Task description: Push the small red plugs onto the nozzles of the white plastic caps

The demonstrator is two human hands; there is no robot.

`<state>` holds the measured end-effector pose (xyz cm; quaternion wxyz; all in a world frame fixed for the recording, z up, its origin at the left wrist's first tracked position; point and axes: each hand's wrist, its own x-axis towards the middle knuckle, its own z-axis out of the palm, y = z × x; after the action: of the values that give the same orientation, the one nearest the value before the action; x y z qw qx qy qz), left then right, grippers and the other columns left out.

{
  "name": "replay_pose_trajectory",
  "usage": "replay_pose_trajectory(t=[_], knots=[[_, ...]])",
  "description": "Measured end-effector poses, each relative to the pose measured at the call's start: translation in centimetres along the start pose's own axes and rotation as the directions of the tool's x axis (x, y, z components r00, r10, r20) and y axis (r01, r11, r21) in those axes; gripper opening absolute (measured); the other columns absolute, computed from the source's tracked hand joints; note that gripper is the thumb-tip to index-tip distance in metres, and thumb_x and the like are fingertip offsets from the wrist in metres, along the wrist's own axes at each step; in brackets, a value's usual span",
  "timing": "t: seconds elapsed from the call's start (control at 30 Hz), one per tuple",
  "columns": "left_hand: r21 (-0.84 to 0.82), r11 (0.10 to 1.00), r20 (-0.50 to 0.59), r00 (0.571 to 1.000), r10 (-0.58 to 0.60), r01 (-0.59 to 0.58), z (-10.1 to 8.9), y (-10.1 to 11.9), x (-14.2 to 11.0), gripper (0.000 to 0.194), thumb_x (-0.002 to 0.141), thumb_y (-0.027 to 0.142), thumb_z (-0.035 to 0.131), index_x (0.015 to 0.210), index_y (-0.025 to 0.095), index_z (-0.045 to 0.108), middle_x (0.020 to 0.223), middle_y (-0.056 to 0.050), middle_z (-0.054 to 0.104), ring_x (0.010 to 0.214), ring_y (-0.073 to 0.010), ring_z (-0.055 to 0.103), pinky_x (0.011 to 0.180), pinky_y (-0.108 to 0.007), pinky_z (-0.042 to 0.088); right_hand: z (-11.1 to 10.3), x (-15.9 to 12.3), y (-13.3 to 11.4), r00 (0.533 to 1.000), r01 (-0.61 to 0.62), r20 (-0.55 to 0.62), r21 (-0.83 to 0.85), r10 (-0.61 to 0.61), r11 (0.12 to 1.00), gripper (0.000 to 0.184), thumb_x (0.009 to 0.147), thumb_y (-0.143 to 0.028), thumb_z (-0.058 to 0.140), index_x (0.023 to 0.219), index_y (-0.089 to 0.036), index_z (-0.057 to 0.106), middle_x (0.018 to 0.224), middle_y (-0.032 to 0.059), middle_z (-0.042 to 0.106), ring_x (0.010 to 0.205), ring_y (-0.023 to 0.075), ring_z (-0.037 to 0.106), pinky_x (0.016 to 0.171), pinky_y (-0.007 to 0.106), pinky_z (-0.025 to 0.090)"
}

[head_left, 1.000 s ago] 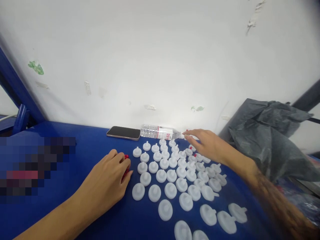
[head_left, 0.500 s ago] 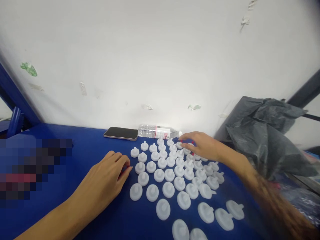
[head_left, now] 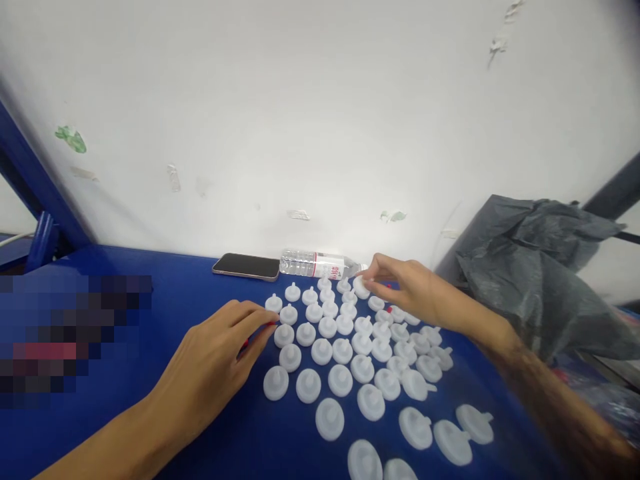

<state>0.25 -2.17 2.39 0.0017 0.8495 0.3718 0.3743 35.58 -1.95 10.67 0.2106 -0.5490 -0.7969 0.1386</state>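
Observation:
Several white round plastic caps (head_left: 342, 351) with a stub on top stand in rows on the blue table (head_left: 190, 300). My left hand (head_left: 220, 360) lies at the left edge of the rows, fingers curled over small red pieces (head_left: 246, 343) that show beneath them. My right hand (head_left: 407, 290) reaches to the far row and pinches a white cap (head_left: 361, 288) between thumb and fingers, lifted slightly. A small red piece (head_left: 389, 287) shows by its fingers.
A dark phone (head_left: 246, 267) and a lying water bottle (head_left: 320, 265) rest along the white wall at the back. A grey plastic bag (head_left: 540, 280) bulges at the right. A blurred patch covers the table's left side. More caps lie loose near the front edge.
My right hand has closed on a cap in the far row and raised it a little. My left hand has slid forward toward the caps, hiding most of the red pieces.

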Motion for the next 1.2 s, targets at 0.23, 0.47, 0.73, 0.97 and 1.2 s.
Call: replay_pose_trajectory(t=[0.23, 0.47, 0.73, 0.97, 1.2], knots=[[-0.121, 0.985, -0.081, 0.990, 0.113, -0.122, -0.1, 1.4, 0.0, 0.022, 0.114, 0.033, 0.055, 0.118, 0.031, 0.076, 0.104, 0.000, 0.086, 0.088, -0.0167, 0.084, 0.074, -0.026, 0.068, 3.1, -1.3, -6.3, 0.985, 0.148, 0.090, 0.023, -0.150, 0.989, 0.031, 0.102, -0.058, 0.072, 0.116, -0.032, 0.066, 0.105, 0.0008, 0.081, 0.093, 0.0226, 0.076, 0.074, 0.034, 0.057], [-0.163, 0.950, 0.015, 0.962, 0.271, -0.265, 0.4, 0.9, -1.1, 0.031, 0.112, 0.022, 0.058, 0.137, 0.033, 0.072, 0.115, -0.002, 0.086, 0.097, -0.0187, 0.084, 0.079, -0.027, 0.069, 6.2, -1.7, -8.7, 0.888, 0.434, -0.056, -0.224, -0.456, 0.872, 0.045, 0.092, -0.065, 0.082, 0.100, -0.027, 0.060, 0.080, -0.0013, 0.078, 0.070, 0.0221, 0.072, 0.066, 0.032, 0.052], [-0.129, 0.955, -0.028, 0.964, 0.265, -0.266, 0.5, 1.7, -1.1, 0.033, 0.115, 0.027, 0.051, 0.140, 0.036, 0.070, 0.105, -0.002, 0.087, 0.086, -0.0199, 0.085, 0.067, -0.028, 0.069, 6.4, -2.0, -8.6, 0.904, 0.391, -0.139, -0.117, -0.405, 0.913, 0.034, 0.096, -0.058, 0.080, 0.100, -0.030, 0.060, 0.084, -0.0052, 0.079, 0.064, 0.0192, 0.074, 0.055, 0.031, 0.052], [-0.072, 0.971, -0.071, 0.972, 0.222, -0.227, 0.5, 1.7, -0.9, 0.022, 0.113, 0.026, 0.055, 0.124, 0.034, 0.073, 0.092, 0.001, 0.086, 0.071, -0.0188, 0.082, 0.059, -0.029, 0.063, 6.9, -2.3, -9.1, 0.905, 0.410, -0.131, 0.010, -0.405, 0.912, 0.028, 0.099, -0.036, 0.081, 0.121, -0.037, 0.064, 0.120, -0.0066, 0.085, 0.101, 0.0188, 0.084, 0.096, 0.033, 0.069], [-0.174, 0.972, -0.032, 0.987, 0.156, -0.159, -0.1, 2.3, -1.2, 0.033, 0.104, 0.008, 0.042, 0.108, 0.034, 0.062, 0.076, 0.004, 0.076, 0.056, -0.0192, 0.073, 0.049, -0.032, 0.056, 8.5, -2.8, -9.0, 0.792, 0.556, -0.198, -0.155, -0.577, 0.817, 0.024, 0.109, -0.019, 0.060, 0.128, -0.033, 0.065, 0.125, -0.0050, 0.087, 0.119, 0.0123, 0.081, 0.128, 0.034, 0.053]])
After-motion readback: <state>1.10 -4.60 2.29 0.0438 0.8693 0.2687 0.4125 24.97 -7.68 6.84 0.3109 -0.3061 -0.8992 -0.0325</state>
